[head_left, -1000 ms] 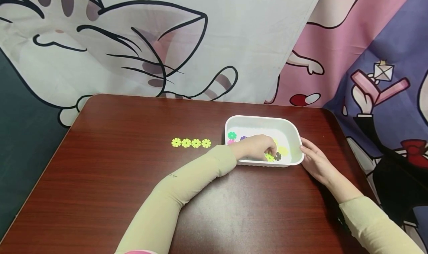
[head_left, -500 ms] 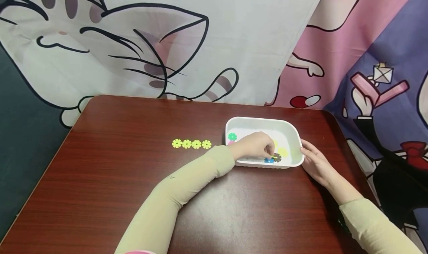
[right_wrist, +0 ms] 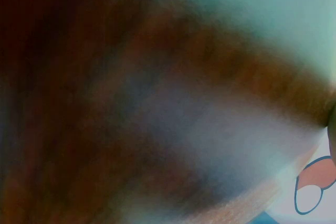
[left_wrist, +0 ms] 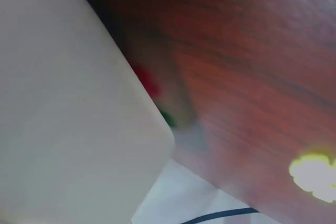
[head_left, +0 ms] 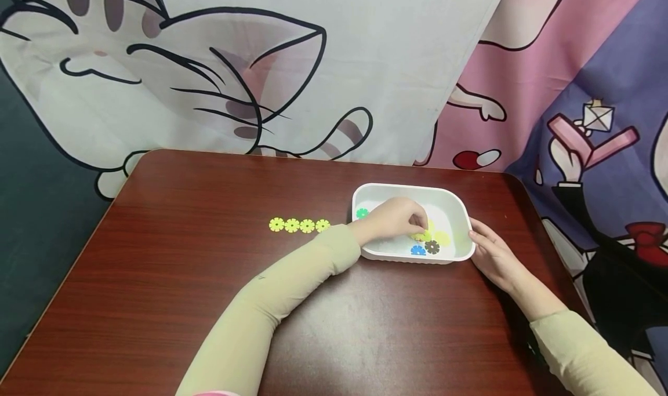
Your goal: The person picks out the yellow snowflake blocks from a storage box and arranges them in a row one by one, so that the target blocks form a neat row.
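Note:
In the head view my left hand (head_left: 399,217) reaches into a white plastic tray (head_left: 461,246). It pinches a yellow flower-shaped disc (head_left: 419,236) at its fingertips. Just below lie a blue disc (head_left: 418,250) and a dark grey disc (head_left: 432,247); a yellow disc (head_left: 442,238) is to their right. A green disc (head_left: 362,213) shows at the tray's left end, and the forearm covers some of the inside. My right hand (head_left: 496,254) holds the tray by its right end. The right wrist view is too blurred to show the grip.
Left of the tray, several yellow flower-shaped discs (head_left: 300,225) lie in a straight row on the brown wooden table (head_left: 209,280). A cartoon-printed cloth (head_left: 396,65) hangs behind the table's far edge.
My left hand has lifted slightly up and left inside the tray with the yellow disc, uncovering the blue and grey discs. The right hand stays at the tray's end.

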Action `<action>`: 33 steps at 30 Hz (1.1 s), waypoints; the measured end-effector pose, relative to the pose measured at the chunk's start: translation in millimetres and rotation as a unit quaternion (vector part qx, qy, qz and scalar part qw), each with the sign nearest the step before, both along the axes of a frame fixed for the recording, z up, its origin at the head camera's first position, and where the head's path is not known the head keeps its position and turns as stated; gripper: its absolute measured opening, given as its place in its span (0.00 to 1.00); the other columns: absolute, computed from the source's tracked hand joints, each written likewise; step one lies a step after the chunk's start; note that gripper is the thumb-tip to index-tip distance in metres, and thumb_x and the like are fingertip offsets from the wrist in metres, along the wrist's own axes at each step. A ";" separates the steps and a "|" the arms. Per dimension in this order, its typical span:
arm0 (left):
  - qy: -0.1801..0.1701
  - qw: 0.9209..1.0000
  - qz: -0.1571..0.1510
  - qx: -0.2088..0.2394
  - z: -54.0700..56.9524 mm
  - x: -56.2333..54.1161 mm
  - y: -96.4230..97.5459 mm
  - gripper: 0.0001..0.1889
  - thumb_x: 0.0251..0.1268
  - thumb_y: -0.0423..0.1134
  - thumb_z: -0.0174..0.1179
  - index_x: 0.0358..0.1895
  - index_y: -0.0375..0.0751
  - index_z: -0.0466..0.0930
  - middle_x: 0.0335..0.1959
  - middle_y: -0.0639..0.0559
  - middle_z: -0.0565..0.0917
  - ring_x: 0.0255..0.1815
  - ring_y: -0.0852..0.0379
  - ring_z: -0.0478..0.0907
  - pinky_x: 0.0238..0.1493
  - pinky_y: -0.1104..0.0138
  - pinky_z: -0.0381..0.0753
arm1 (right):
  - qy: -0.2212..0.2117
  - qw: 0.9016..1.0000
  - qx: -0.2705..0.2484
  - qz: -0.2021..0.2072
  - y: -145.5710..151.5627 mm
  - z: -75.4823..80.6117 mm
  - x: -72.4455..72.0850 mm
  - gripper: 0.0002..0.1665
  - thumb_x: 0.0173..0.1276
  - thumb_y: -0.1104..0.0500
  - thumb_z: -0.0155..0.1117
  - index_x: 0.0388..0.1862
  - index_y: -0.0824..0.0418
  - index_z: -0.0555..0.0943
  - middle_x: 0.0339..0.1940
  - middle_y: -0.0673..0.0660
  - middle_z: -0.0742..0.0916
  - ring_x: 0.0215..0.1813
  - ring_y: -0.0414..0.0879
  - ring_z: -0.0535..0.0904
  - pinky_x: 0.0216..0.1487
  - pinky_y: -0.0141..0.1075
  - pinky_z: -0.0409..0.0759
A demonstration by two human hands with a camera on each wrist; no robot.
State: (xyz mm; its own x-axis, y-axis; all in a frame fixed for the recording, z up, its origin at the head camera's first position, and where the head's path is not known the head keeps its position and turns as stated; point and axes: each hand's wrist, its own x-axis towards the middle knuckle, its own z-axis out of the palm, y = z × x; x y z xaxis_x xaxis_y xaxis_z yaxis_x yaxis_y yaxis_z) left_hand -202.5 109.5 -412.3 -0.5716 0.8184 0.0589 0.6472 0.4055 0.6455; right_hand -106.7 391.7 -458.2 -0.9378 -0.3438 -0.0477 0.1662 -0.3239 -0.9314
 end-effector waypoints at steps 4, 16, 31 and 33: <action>-0.010 1.000 0.010 0.026 3.5 -1.8 -7.7 0.05 0.73 0.39 0.70 0.44 0.44 0.92 0.40 0.55 0.93 0.43 0.64 0.87 0.49 0.81 0.78 | 0.001 1.000 0.001 -0.001 0.1 -0.2 0.1 0.26 0.88 0.67 0.36 0.72 0.51 0.75 0.67 0.44 0.85 0.67 0.32 0.80 0.66 0.25 0.76; -0.029 0.992 0.063 0.103 12.8 -6.8 -37.0 0.05 0.71 0.37 0.71 0.45 0.41 0.92 0.43 0.51 0.94 0.46 0.59 0.90 0.50 0.81 0.80 | 0.006 1.000 -0.002 0.004 0.0 0.0 0.2 0.26 0.88 0.67 0.36 0.72 0.52 0.75 0.67 0.44 0.85 0.67 0.33 0.80 0.66 0.25 0.76; -0.068 0.961 0.175 0.202 13.8 -12.4 -83.2 0.07 0.69 0.34 0.72 0.47 0.39 0.93 0.43 0.47 0.93 0.42 0.57 0.87 0.47 0.74 0.85 | 0.006 1.000 -0.002 0.004 0.3 -0.9 0.1 0.26 0.88 0.67 0.36 0.72 0.52 0.75 0.68 0.44 0.85 0.68 0.32 0.79 0.67 0.25 0.75; -0.071 0.958 0.186 0.208 13.3 -13.7 -90.5 0.07 0.69 0.34 0.73 0.46 0.39 0.93 0.42 0.47 0.93 0.42 0.57 0.87 0.47 0.73 0.86 | 0.007 1.000 -0.002 0.004 0.4 -0.8 0.1 0.26 0.88 0.67 0.36 0.72 0.52 0.75 0.67 0.44 0.85 0.68 0.33 0.80 0.67 0.25 0.75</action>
State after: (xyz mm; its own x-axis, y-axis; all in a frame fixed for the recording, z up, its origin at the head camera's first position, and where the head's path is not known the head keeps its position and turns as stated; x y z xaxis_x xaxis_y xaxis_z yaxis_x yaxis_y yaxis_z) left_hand -216.2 19.0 -399.0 -0.8451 0.4803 0.2349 0.4013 0.2794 0.8723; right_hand -106.6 392.0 -459.1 -0.9356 -0.3515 -0.0334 0.1558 -0.3260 -0.9325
